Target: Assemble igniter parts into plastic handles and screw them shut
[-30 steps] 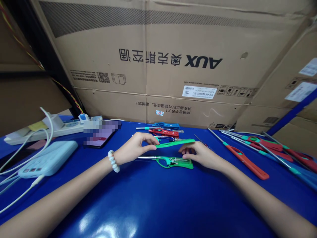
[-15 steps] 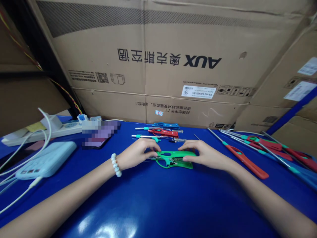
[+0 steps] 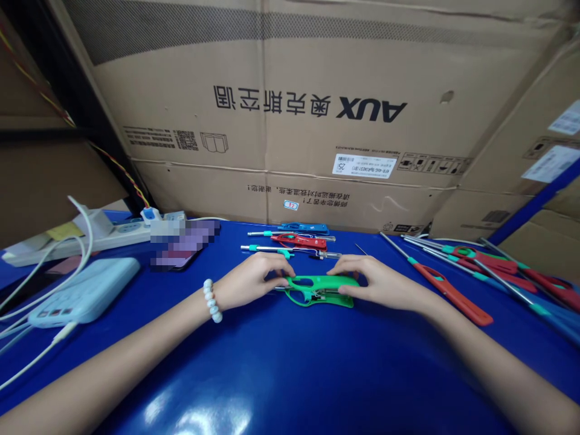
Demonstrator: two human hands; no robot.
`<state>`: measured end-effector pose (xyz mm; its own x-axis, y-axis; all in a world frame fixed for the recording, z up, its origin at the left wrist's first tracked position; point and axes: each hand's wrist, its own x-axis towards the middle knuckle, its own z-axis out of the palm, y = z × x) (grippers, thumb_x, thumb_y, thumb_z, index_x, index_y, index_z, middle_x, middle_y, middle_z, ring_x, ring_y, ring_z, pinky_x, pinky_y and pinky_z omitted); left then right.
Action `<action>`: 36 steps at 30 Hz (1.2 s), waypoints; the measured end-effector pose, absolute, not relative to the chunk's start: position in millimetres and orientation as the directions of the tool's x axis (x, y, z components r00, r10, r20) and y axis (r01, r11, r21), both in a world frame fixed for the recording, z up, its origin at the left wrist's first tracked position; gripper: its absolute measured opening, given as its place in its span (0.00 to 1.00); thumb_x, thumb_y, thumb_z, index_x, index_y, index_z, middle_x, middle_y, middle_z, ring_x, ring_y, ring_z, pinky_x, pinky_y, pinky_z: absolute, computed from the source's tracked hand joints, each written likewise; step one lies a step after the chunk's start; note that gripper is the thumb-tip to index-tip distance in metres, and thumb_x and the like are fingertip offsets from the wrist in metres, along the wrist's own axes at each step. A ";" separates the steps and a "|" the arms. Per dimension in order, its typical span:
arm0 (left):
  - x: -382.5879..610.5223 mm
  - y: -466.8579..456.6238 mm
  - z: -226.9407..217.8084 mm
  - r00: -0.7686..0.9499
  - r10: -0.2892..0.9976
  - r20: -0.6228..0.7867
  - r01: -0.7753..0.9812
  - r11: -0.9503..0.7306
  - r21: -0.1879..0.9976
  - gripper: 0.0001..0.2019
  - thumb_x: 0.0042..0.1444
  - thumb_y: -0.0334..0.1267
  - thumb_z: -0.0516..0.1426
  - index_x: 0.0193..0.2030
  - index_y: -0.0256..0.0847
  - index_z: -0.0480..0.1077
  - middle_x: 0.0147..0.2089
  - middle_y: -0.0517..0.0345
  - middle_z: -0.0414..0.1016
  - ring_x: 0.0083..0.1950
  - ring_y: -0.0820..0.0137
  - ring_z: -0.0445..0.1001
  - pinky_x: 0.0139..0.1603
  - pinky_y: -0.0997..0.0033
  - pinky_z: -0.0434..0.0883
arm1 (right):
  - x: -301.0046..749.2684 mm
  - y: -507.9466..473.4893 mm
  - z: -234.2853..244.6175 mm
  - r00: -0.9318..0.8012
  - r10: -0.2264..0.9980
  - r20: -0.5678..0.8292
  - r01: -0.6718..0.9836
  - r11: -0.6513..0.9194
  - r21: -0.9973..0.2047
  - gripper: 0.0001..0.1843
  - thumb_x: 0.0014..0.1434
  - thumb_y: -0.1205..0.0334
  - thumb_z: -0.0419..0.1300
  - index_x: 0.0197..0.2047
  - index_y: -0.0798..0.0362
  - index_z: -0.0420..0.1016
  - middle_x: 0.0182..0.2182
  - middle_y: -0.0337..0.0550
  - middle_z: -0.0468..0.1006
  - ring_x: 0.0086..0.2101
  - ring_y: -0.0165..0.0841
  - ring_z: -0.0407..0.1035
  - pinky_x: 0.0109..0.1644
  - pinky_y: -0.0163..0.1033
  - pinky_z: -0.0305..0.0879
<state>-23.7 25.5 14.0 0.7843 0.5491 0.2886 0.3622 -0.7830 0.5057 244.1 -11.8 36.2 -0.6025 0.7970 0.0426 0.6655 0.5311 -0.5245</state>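
In the head view, a green long-nosed lighter (image 3: 328, 281) lies in the middle of the blue tabletop, its handle shell split open along the near side. Wires and small inner parts show in the gap. My left hand (image 3: 254, 277), wearing a beaded bracelet, pinches its front end by the metal tube. My right hand (image 3: 378, 281) grips the rear of the handle between thumb and fingers. Just beyond lie loose metal tubes with teal collars, a clear tank part with wires (image 3: 328, 255), an opened red lighter handle (image 3: 301, 241) and a blue lighter handle (image 3: 308, 228).
Several assembled lighters lie at the right, a red one (image 3: 451, 293) nearest. A thin pointed rod (image 3: 361, 249) lies behind my right hand. At the left are a light-blue power bank (image 3: 86, 290) with cables, a phone and a power strip (image 3: 102, 243). A cardboard wall (image 3: 290, 145) closes the back.
My right thumb and fingertips have shifted very slightly to the right along the green lighter's handle. My left hand keeps its place at the front end.
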 end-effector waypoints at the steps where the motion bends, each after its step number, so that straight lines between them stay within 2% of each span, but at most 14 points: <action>1: -23.7 25.5 13.9 0.790 0.544 0.284 0.363 -0.787 0.499 0.06 0.60 0.34 0.54 0.40 0.37 0.72 0.36 0.55 0.74 0.36 0.70 0.71 0.40 0.71 0.68 | 243.7 -11.9 35.3 -0.601 0.799 0.037 0.676 0.532 -0.510 0.12 0.57 0.62 0.59 0.44 0.53 0.73 0.40 0.44 0.74 0.40 0.36 0.67 0.46 0.41 0.62; 6: -23.8 25.2 12.2 0.817 0.513 0.263 0.366 -0.814 0.451 0.07 0.60 0.35 0.53 0.40 0.37 0.72 0.38 0.54 0.73 0.37 0.71 0.71 0.38 0.72 0.68 | 242.0 -11.8 26.3 -0.590 0.807 0.012 0.718 0.532 -0.449 0.14 0.51 0.64 0.64 0.42 0.52 0.72 0.40 0.42 0.74 0.41 0.36 0.66 0.45 0.41 0.61; 11: -23.4 24.0 10.3 0.827 0.506 0.247 0.382 -0.826 0.414 0.07 0.60 0.33 0.54 0.40 0.37 0.72 0.38 0.53 0.74 0.39 0.69 0.71 0.40 0.71 0.68 | 239.9 -14.8 24.2 -0.578 0.816 -0.004 0.745 0.525 -0.411 0.14 0.49 0.67 0.65 0.41 0.53 0.71 0.39 0.41 0.73 0.39 0.36 0.66 0.42 0.38 0.61; 19: -23.7 25.1 7.6 0.833 0.502 0.235 0.396 -0.836 0.379 0.06 0.59 0.33 0.54 0.40 0.38 0.72 0.38 0.54 0.74 0.39 0.69 0.72 0.40 0.71 0.68 | 237.4 -16.8 23.5 -0.572 0.820 -0.019 0.766 0.525 -0.370 0.14 0.49 0.66 0.65 0.41 0.52 0.70 0.39 0.41 0.72 0.40 0.36 0.66 0.42 0.38 0.62; 36: -24.2 24.6 10.7 0.833 0.516 0.201 0.419 -0.824 0.381 0.05 0.58 0.30 0.55 0.39 0.36 0.72 0.38 0.54 0.73 0.39 0.69 0.71 0.40 0.72 0.68 | 235.3 -18.4 20.3 -0.580 0.814 -0.024 0.775 0.542 -0.324 0.15 0.51 0.66 0.65 0.42 0.52 0.70 0.40 0.43 0.72 0.41 0.37 0.66 0.43 0.39 0.62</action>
<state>-24.2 24.6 10.7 0.8326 0.5163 0.2007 0.4193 -0.8242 0.3806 235.3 -18.4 20.3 -0.5799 0.8143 -0.0239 0.7750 0.5424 -0.3242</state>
